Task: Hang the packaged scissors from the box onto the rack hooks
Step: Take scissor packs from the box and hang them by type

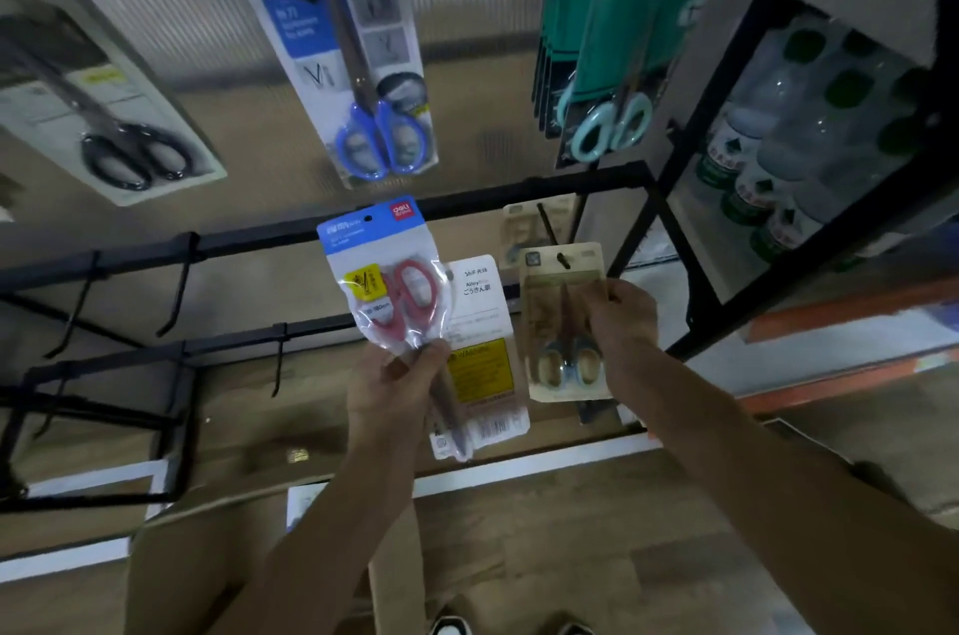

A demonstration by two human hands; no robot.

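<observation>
While the left hand grips the red-handled scissors pack low on its clear bag, thumb and fingers curled round it, the right hand pinches the kraft-card scissors pack by its right edge.

Kraft-card scissors pack: upright, blue handles at the bottom. Its hang hole is at the top, and the black tip of a hook shows through it, so the pack is on the hook with the right hand's fingers grasping it. A second kraft pack sits further back on the same hook rod.

Red-handled scissors pack: held up in front of the middle rail, red handles up, blue header topmost, on no hook. A white-backed pack with a yellow warning label overlaps just behind it, touching. Can't tell if the left hand holds that one too.

Upper row, all hanging: black-handled scissors pack on the left, blue-handled scissors pack in the centre, stack of teal packs on the right.

More black side hooks stick out of the lower rails to the left. A cardboard box sits below the forearms at floor level — contents not visible. Shoe tips show at the bottom edge. To the right is a black-framed shelf with green-capped bottles.
</observation>
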